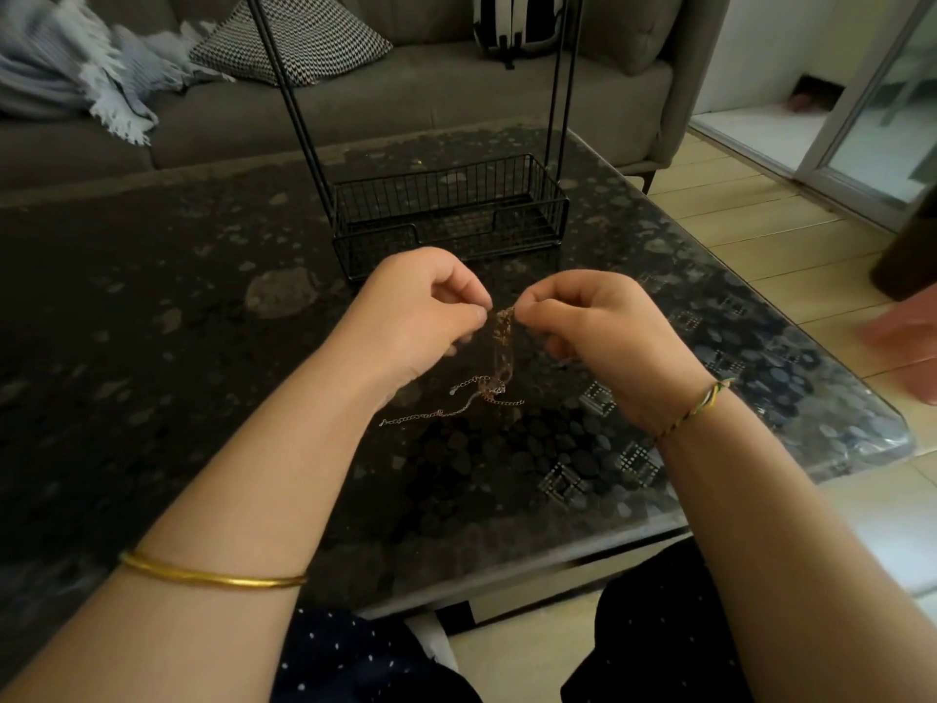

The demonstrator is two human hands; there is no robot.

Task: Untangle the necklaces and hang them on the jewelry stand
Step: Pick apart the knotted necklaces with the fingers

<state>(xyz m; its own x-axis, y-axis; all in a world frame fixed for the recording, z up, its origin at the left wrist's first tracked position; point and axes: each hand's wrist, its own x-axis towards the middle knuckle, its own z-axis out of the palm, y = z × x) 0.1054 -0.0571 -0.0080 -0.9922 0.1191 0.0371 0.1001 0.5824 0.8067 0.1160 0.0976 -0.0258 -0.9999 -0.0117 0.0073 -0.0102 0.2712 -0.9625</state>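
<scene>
A tangle of thin rose-gold and silver necklaces (502, 347) hangs between my two hands above the dark table. My left hand (416, 312) pinches the chains at their top left, and my right hand (593, 322) pinches them at the top right. The loose chain ends (446, 411) trail onto the tabletop below. The black wire jewelry stand (451, 215) is just behind my hands, with a basket base and two tall uprights that run out of the frame's top. Nothing hangs on the part of it that I see.
The dark patterned glass table (203, 322) ends at a rounded corner on the right. A grey sofa (405, 98) with a patterned cushion and a fringed blanket stands behind it. Another person's hand (907, 337) shows at the right edge.
</scene>
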